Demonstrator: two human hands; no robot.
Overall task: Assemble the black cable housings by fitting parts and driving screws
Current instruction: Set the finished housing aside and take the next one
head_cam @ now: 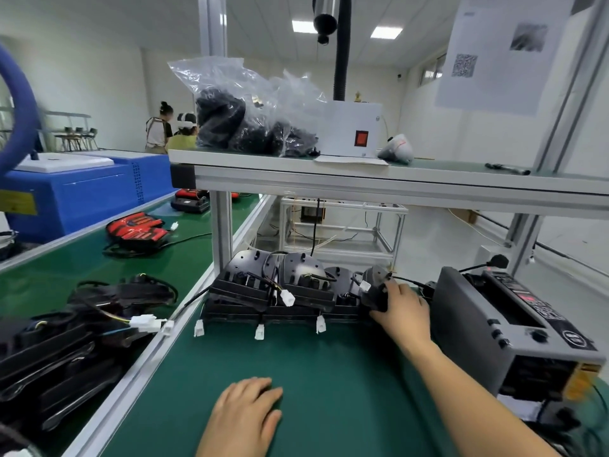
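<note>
Black cable housings (273, 285) in row at far edge of green bench mat (329, 374), under shelf. Right hand (402, 308) reaches forward, fingers curled round rightmost housing (374, 290), beside grey machine (494, 324). Left hand (247, 410) palm-down on mat, fingers relaxed, holds nothing.

Black housings (298, 285) — green mat (329, 374); blue machine (75, 199)
</note>
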